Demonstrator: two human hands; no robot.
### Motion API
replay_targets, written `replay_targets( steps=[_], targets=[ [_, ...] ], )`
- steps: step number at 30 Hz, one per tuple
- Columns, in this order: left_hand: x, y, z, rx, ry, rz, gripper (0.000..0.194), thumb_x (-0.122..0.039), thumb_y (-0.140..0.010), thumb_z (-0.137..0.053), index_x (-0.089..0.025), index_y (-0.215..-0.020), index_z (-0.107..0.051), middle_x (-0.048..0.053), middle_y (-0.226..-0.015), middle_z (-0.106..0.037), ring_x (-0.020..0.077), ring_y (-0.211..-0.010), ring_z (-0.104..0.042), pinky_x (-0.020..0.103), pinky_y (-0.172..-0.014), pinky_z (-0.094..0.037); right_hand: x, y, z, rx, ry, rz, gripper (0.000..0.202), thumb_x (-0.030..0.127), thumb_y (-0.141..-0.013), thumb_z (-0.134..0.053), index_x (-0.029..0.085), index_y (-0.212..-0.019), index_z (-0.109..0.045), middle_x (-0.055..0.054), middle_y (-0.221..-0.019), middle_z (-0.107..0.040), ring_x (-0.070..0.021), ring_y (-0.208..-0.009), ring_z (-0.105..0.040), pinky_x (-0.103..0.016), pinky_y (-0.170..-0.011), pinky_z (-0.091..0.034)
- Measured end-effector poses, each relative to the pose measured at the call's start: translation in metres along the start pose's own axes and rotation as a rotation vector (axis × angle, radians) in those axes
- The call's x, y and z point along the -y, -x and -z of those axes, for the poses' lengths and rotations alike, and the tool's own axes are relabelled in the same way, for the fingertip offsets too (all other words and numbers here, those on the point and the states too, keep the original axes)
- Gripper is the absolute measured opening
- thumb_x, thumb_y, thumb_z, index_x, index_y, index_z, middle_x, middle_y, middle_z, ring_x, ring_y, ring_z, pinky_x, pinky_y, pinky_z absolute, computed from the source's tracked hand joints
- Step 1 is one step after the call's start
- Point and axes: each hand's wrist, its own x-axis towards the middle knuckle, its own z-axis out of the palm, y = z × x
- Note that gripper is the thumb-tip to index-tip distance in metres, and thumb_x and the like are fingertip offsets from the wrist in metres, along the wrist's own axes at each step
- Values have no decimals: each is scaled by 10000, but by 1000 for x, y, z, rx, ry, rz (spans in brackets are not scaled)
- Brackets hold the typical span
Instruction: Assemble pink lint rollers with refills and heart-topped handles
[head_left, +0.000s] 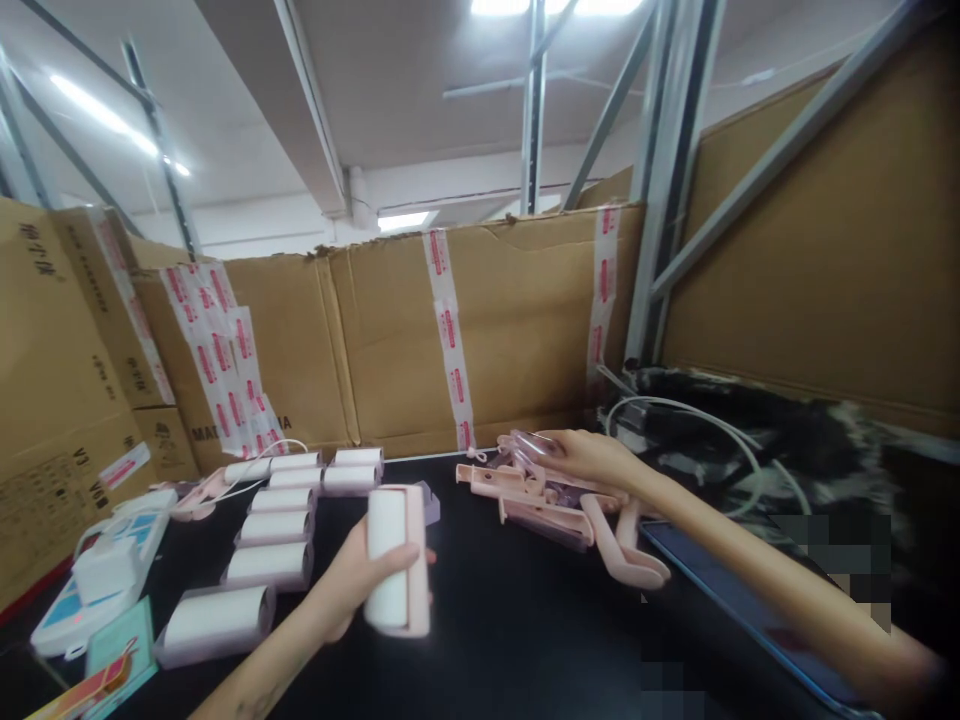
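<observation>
My left hand (356, 572) is closed round a white roll in a pink holder (417, 575), held upright above the black table (487, 640). Over at the right, my right hand (551, 452) reaches onto a pile of pink plastic parts (544, 510). Its fingers rest at a clear, shiny piece at the back of the pile; whether they grip it is hard to make out. Several white rolls in clear covers (268, 565) lie in rows left of my left hand. A small translucent piece (429, 502) stands just behind the held roll.
A white power strip (112, 580) with a plug, and a teal packet (120, 650), lie at the left. A tablet or phone with a blue edge (739, 610) lies under my right forearm. Cardboard walls (390, 350) close off the back; a white cable (675, 402) loops at the right.
</observation>
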Motion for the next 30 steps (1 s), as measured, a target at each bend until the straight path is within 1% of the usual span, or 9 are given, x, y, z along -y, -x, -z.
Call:
replay_targets(
  steps=[5, 7, 9, 13, 16, 21, 24, 26, 30],
  targets=[
    [3, -49, -3, -213, -442, -271, 442, -320, -692, -652, -136, -1062, -495, 137, -1067, -633, 243, -971, -608, 350, -863, -458, 42, -12, -9, -120, -50, 104, 382, 445, -862, -346, 168, -989, -577, -138, -1012, -606, -244, -819, -622, -322, -676, -443],
    [4, -56, -1, -316, -647, -281, 422, -312, -688, -635, -150, -1054, -499, 125, -1025, -647, 253, -933, -621, 347, -823, -464, 72, 6, -13, -125, -265, 251, 356, 368, -912, -247, 195, -969, -553, -90, -950, -622, -198, -847, -603, -292, -729, -444],
    [3, -55, -1, -386, -801, -261, 394, -333, -699, -609, -163, -1035, -494, 117, -949, -666, 271, -872, -640, 342, -753, -472, 101, 28, -17, -17, -438, 393, 375, 394, -925, -238, 201, -863, -554, -53, -806, -622, -179, -769, -594, -273, -693, -447],
    [2, -47, -6, -422, -949, -251, 326, -365, -741, -548, -190, -1004, -465, 103, -878, -676, 285, -832, -655, 309, -676, -461, 134, 61, -31, 29, -547, 419, 357, 407, -925, -280, 191, -794, -533, -29, -716, -592, -175, -679, -568, -291, -675, -428],
    [6, -46, -9, -444, -1066, -234, 320, -348, -747, -536, -196, -1013, -444, 98, -863, -671, 292, -810, -659, 306, -657, -451, 134, 68, -44, 11, -674, 384, 285, 404, -917, -328, 196, -882, -519, -23, -739, -590, -171, -703, -563, -294, -703, -424],
    [7, -53, -12, -455, -1253, -315, 308, -289, -732, -532, -200, -1018, -461, 105, -982, -605, 287, -911, -618, 317, -700, -452, 122, 68, -57, 84, -865, 315, 376, 400, -929, -301, 194, -1242, -319, 56, -559, -473, -134, -489, -474, -237, -519, -405],
    [-4, -61, -20, -391, -1275, -322, 326, -295, -723, -528, -199, -1031, -477, 103, -1032, -558, 276, -952, -590, 315, -708, -458, 118, 68, -58, -109, -638, 360, 391, 309, -930, -299, 220, -1310, -329, -48, -811, -617, -180, -688, -595, -286, -628, -453],
    [-13, -69, -30, -303, -1282, -320, 386, -297, -702, -545, -189, -1066, -474, 102, -1024, -556, 273, -947, -587, 319, -732, -457, 115, 67, -58, -219, -455, 351, 433, 220, -909, -289, 237, -1336, -355, -109, -1034, -614, -228, -830, -620, -324, -668, -468],
    [-24, -90, -49, -210, -1309, -377, 380, -315, -692, -563, -170, -1035, -484, 109, -988, -577, 290, -941, -587, 340, -768, -443, 104, 60, -55, -289, -455, 260, 471, 170, -876, -281, 226, -1318, -436, -125, -1100, -596, -256, -934, -605, -366, -735, -481]
  ],
)
